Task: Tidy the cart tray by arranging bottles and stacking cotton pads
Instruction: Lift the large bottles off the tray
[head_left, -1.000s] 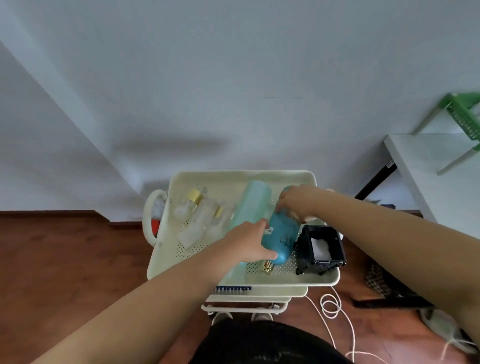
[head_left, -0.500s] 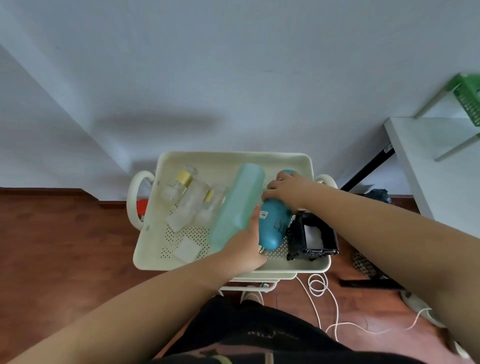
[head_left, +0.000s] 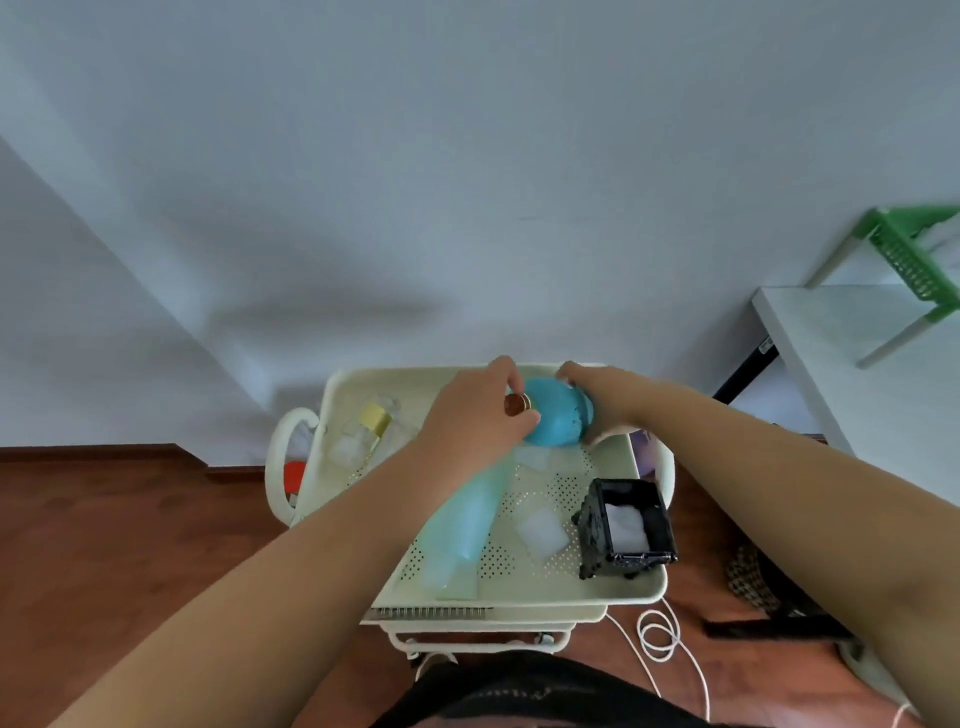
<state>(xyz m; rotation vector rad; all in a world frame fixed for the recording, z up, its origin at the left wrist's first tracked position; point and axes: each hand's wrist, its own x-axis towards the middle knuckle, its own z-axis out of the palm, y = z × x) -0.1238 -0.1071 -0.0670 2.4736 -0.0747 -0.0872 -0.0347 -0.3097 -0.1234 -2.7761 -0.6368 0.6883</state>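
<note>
We have the teal bottle (head_left: 556, 420) at the tray's (head_left: 613, 587) far edge, cap toward our left hand (head_left: 475, 423), base against our right hand (head_left: 605, 402). Both grips are closed around it, its length running across between them.

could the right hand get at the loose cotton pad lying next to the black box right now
Probably not at once: the right hand is wrapped on the blue bottle. Nothing covers the cotton pad beside the black box, so once it lets go the way looks free.
</note>
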